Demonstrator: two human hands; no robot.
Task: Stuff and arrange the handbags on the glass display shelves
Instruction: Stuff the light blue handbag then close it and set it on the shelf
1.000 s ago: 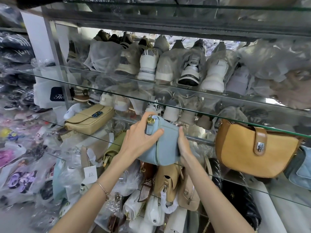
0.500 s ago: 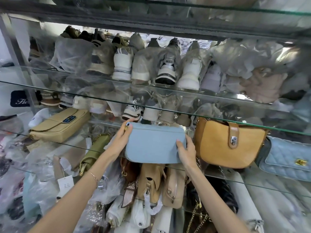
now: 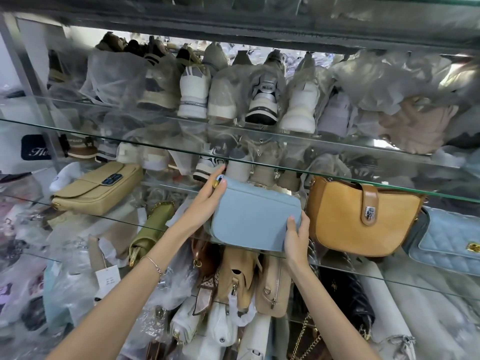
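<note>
A light blue handbag [image 3: 255,213] stands on the glass shelf [image 3: 109,219] with its broad side toward me. My left hand [image 3: 207,198] grips its upper left corner, fingers curled over the top. My right hand [image 3: 296,235] holds its lower right end, thumb on the front. Close on its right stands a mustard handbag [image 3: 361,216] with a brown strap and silver clasp. Further right lies a quilted blue handbag [image 3: 452,240]. A beige flap handbag [image 3: 98,188] sits at the left of the same shelf.
The glass shelf above [image 3: 337,175] overhangs the bags, with sneakers [image 3: 262,100] in plastic behind it. Below hang an olive bag [image 3: 150,229], tan bags [image 3: 257,281] and a black quilted bag [image 3: 348,300]. Plastic-wrapped goods pile up at the left.
The blue handbag has turned from edge-on to broad side facing me and settled on the shelf beside the mustard bag. My view has shifted right and closer.
</note>
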